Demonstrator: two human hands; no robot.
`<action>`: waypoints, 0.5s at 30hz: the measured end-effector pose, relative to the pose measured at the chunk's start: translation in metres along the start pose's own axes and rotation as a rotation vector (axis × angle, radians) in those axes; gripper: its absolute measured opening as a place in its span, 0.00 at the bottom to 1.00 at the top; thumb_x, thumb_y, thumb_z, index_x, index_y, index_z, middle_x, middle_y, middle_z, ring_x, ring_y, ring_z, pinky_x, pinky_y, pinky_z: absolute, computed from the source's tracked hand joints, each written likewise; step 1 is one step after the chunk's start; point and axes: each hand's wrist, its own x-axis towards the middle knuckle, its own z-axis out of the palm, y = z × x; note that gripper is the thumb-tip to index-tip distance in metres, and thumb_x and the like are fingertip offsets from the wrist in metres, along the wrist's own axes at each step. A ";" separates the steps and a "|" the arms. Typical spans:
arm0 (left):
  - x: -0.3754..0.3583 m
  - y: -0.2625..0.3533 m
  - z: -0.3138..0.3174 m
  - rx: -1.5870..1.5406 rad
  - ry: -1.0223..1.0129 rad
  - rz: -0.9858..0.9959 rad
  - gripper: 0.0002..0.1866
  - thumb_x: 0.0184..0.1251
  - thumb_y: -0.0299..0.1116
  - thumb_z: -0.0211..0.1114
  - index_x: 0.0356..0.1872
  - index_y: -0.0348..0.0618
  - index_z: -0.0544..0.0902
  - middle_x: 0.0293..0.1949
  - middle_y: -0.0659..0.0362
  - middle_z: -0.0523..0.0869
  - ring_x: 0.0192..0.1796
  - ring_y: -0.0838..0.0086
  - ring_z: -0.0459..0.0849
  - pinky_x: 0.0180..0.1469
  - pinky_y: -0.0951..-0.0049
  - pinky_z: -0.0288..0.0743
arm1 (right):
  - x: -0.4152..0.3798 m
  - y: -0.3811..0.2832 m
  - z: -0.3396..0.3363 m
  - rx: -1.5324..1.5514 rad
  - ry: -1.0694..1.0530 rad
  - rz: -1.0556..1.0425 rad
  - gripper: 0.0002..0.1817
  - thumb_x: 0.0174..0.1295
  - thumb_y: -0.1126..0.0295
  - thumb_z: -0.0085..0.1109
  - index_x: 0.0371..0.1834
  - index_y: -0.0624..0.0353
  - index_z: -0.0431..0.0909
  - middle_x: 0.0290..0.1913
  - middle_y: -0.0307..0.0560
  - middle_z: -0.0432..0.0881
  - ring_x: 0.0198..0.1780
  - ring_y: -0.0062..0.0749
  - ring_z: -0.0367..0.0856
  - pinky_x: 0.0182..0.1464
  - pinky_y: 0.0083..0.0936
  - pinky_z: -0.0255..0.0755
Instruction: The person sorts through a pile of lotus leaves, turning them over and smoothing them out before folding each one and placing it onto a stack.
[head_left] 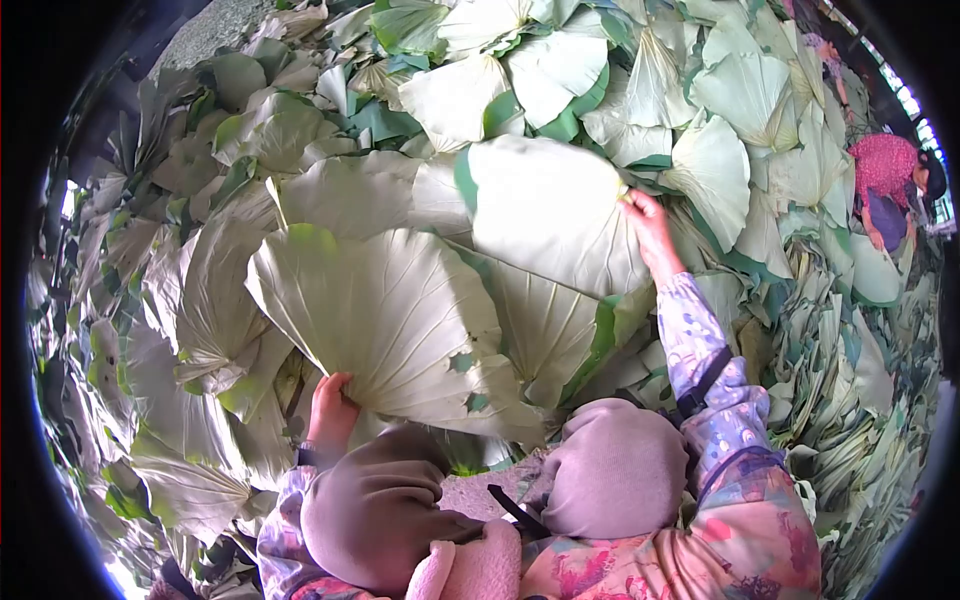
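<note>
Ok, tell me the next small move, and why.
I'd probably draw the bright leaf toward the holed leaf: the right hand pinches the bright leaf's edge, while the left hand holds the holed leaf by its edge.

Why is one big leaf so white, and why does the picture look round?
Head view: bright light washes out the pale leaf at the right hand; head view again: black corners frame a rounded scene, probably from a very wide lens.
</note>
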 end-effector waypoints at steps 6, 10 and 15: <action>0.004 0.032 0.072 -0.415 -0.200 -0.140 0.19 0.68 0.36 0.47 0.56 0.38 0.67 0.55 0.51 0.72 0.58 0.61 0.70 0.61 0.57 0.60 | -0.055 -0.134 0.133 -0.466 -0.260 -0.545 0.16 0.58 0.75 0.55 0.51 0.65 0.72 0.45 0.47 0.80 0.43 0.28 0.79 0.47 0.21 0.70; 0.012 0.029 0.098 -0.595 -0.299 -0.149 0.23 0.70 0.44 0.46 0.60 0.40 0.63 0.58 0.53 0.69 0.60 0.63 0.67 0.63 0.57 0.57 | -0.124 -0.103 0.217 -0.704 -0.750 -0.915 0.15 0.52 0.72 0.53 0.45 0.58 0.75 0.41 0.42 0.76 0.39 0.36 0.76 0.41 0.31 0.74; 0.013 0.011 0.087 -0.273 -0.236 -0.120 0.16 0.65 0.35 0.52 0.49 0.36 0.71 0.45 0.53 0.77 0.46 0.68 0.77 0.49 0.67 0.71 | -0.163 -0.053 0.230 -0.480 -1.153 -0.786 0.25 0.52 0.68 0.57 0.55 0.60 0.68 0.53 0.51 0.72 0.49 0.42 0.74 0.50 0.32 0.71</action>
